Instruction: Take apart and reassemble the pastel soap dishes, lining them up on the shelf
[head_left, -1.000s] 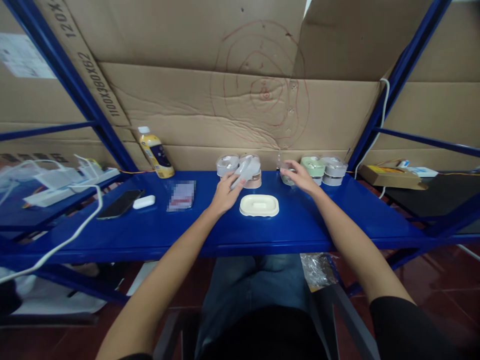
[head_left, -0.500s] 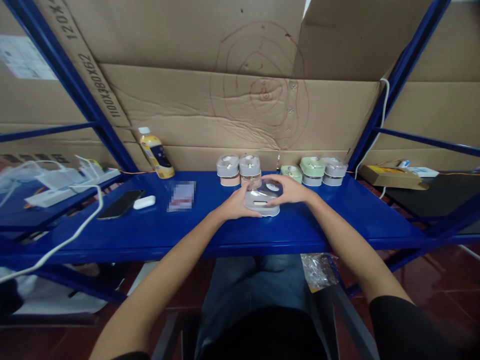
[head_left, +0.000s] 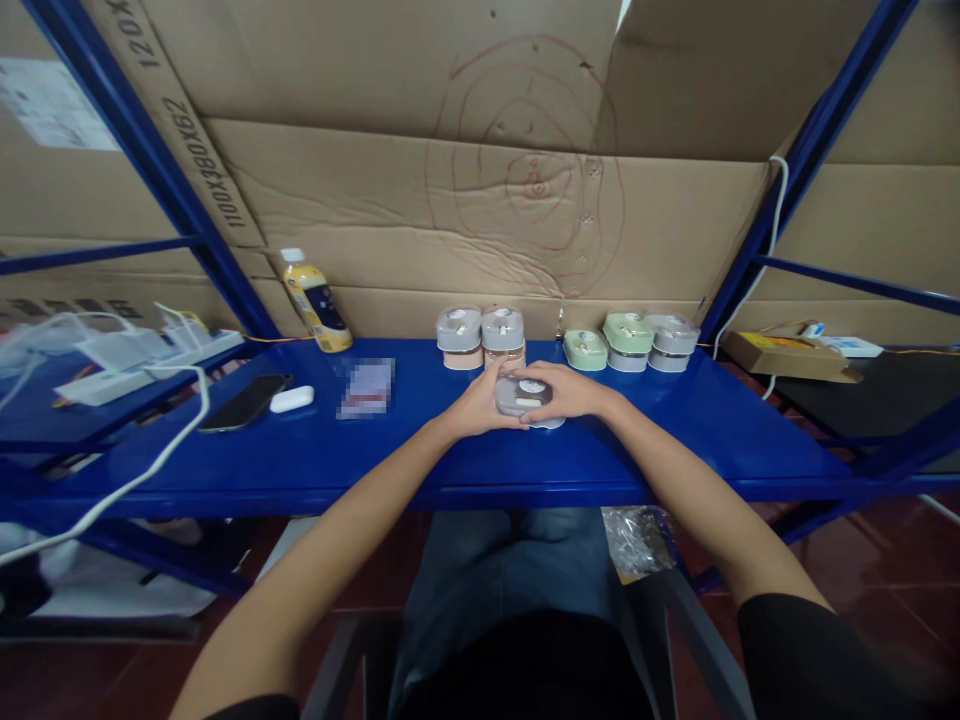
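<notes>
A small grey lidded box (head_left: 516, 397) with a round pale label on top is between my two hands, above the front half of the blue table (head_left: 420, 462). My left hand (head_left: 478, 408) is curled round its left side, and my right hand (head_left: 574, 391) grips the right side with thumb in front and fingers behind. Below the box, near my right thumb, a pale rim (head_left: 552, 423) shows; whether it belongs to the same box I cannot tell. Right behind my hands stand two stacks of grey boxes (head_left: 459, 328) on pinkish ones (head_left: 463, 358).
To the right at the back are green boxes (head_left: 585, 350) and grey boxes (head_left: 670, 342), some stacked. On the left lie a phone (head_left: 246, 403), a white earbud case (head_left: 292, 399) and a blurred packet (head_left: 367, 388); a yellow bottle (head_left: 317, 305) leans behind. A white cable (head_left: 171, 449) hangs over the left side.
The grey box has turned in my hands, so its labelled top shows more and lies further forward. Both hands stay round it. The view has shifted slightly.
</notes>
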